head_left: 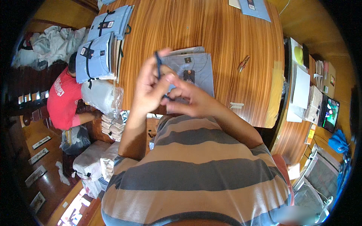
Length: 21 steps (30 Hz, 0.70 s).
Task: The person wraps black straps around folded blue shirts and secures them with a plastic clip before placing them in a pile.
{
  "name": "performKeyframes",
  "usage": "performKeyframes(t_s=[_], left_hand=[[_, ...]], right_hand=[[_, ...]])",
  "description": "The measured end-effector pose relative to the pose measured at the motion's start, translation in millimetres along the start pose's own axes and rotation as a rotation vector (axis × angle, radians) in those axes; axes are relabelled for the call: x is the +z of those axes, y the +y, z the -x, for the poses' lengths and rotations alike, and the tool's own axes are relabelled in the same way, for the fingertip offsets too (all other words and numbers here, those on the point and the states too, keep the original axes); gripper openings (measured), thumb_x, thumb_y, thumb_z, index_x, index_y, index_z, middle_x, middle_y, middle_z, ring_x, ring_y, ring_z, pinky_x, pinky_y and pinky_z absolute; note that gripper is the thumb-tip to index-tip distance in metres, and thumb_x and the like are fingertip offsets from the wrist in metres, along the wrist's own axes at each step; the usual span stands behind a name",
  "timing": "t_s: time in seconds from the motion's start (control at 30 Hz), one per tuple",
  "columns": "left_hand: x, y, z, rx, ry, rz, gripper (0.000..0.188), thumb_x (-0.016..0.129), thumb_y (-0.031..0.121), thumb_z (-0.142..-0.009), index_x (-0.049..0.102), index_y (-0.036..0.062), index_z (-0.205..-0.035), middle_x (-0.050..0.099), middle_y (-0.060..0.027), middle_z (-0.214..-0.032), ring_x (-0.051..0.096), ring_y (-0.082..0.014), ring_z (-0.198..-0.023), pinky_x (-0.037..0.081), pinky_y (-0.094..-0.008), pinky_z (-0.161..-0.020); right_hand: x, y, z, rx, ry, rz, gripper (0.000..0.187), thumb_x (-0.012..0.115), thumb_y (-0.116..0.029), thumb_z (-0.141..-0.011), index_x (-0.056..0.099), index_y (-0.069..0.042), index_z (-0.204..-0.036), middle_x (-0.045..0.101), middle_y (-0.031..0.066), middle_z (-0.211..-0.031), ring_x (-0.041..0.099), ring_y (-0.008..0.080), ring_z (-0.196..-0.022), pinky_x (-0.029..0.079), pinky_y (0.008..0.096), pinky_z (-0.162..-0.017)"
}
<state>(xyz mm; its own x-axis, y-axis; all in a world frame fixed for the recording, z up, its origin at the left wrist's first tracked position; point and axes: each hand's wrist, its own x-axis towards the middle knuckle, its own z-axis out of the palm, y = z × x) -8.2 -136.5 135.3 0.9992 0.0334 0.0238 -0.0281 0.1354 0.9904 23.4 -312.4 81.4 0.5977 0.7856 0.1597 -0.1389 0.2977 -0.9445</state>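
My left hand (pixel 146 90) is raised over the near edge of the wooden table, with a dark fabric strip (pixel 158 64) looped at its fingers. Close beside it, my right hand (pixel 196 101) is closed, and a dark end of what looks like the same strip shows at its fingertips. Both hands are slightly blurred, and their fingertips nearly meet. Beneath and beyond them lies a stack of folded grey-blue shirts (pixel 204 69) in clear wrap, with a dark tag on the front. My hands cover its left part.
Tied bundles of folded blue shirts (pixel 95 56) stand along the table's left edge. Small thread snips (pixel 244 64) lie to the right on the table (pixel 233 41). A folded blue garment (pixel 255 9) is at the far right. A person in red (pixel 64 98) sits at left.
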Motion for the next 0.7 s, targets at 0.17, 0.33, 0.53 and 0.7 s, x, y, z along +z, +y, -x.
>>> performKeyframes(t_s=[0.17, 0.33, 0.53, 0.7], left_hand=[[-44.7, -19.5, -4.6, 0.094, 0.198, -0.286, 0.069, 0.064, 0.006, -0.100, 0.032, 0.0088, -0.161, 0.072, -0.0082, -0.095, 0.065, -0.0109, -0.079, 0.050, -0.0256, -0.070], [-90.1, -112.0, -2.8, -0.233, 0.044, -0.973, 0.058, 0.076, 0.030, -0.095, 0.057, 0.0002, -0.141, 0.075, -0.0145, -0.107, 0.072, -0.0229, -0.098, 0.055, -0.0370, -0.085], [-65.3, -177.6, -18.4, -0.398, 0.100, -0.526, 0.058, 0.081, 0.036, -0.091, 0.063, -0.0034, -0.129, 0.073, -0.0172, -0.117, 0.069, -0.0249, -0.104, 0.054, -0.0390, -0.093], [-52.3, -149.9, -6.9, -0.204, 0.204, -0.245, 0.052, 0.084, 0.021, -0.088, 0.060, -0.0029, -0.127, 0.071, -0.0147, -0.115, 0.066, -0.0212, -0.111, 0.053, -0.0364, -0.096]], right_hand=[[-70.7, -39.4, 12.9, 0.546, 0.076, 0.183, 0.024, 0.067, -0.019, -0.103, 0.066, -0.006, -0.123, 0.072, 0.0045, -0.100, 0.065, 0.0125, -0.084, 0.054, 0.0318, -0.076], [-132.8, 12.8, 40.9, 0.259, 0.142, 1.041, 0.028, 0.070, -0.026, -0.100, 0.071, -0.001, -0.113, 0.076, 0.0165, -0.095, 0.075, 0.0301, -0.085, 0.058, 0.0421, -0.075], [-121.9, 60.5, 38.8, 0.709, 0.414, 1.002, 0.053, 0.081, -0.047, -0.087, 0.073, 0.002, -0.105, 0.075, 0.0231, -0.090, 0.075, 0.0387, -0.085, 0.058, 0.0465, -0.077], [-77.5, 64.7, 58.9, 0.450, 0.651, 0.680, 0.042, 0.086, -0.033, -0.084, 0.073, -0.002, -0.109, 0.076, 0.0162, -0.092, 0.075, 0.0282, -0.088, 0.059, 0.0405, -0.081]])
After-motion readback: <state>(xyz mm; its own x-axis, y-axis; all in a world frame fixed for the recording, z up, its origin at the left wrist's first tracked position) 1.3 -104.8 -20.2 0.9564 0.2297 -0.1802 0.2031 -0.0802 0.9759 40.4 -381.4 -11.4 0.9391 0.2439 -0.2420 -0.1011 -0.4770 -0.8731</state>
